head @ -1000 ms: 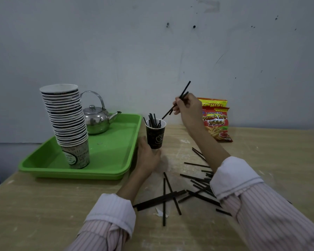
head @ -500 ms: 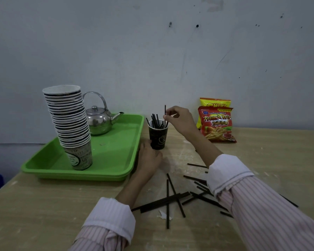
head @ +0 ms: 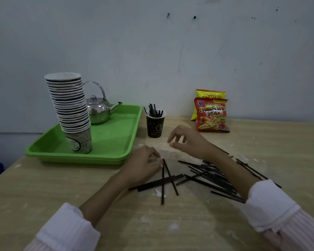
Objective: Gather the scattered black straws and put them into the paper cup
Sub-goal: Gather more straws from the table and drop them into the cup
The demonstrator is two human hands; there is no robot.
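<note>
While the right hand (head: 187, 142) hovers loose-fingered and empty above the pale wood-grain table (head: 43, 187), the left hand (head: 145, 165) rests with its fingertips at the upper ends of two crossed straws (head: 168, 175); whether it pinches one I cannot tell. Thin scattered straws (head: 207, 175) lie strewn under the right forearm. Others stand bunched in the dark paper cup (head: 155, 126), just beside the glossy green plastic tray (head: 116, 144).

Shirt sleeves (head: 301, 232) in pale pink pinstripe on both arms, with broad plain white cuffs (head: 268, 203)
</note>
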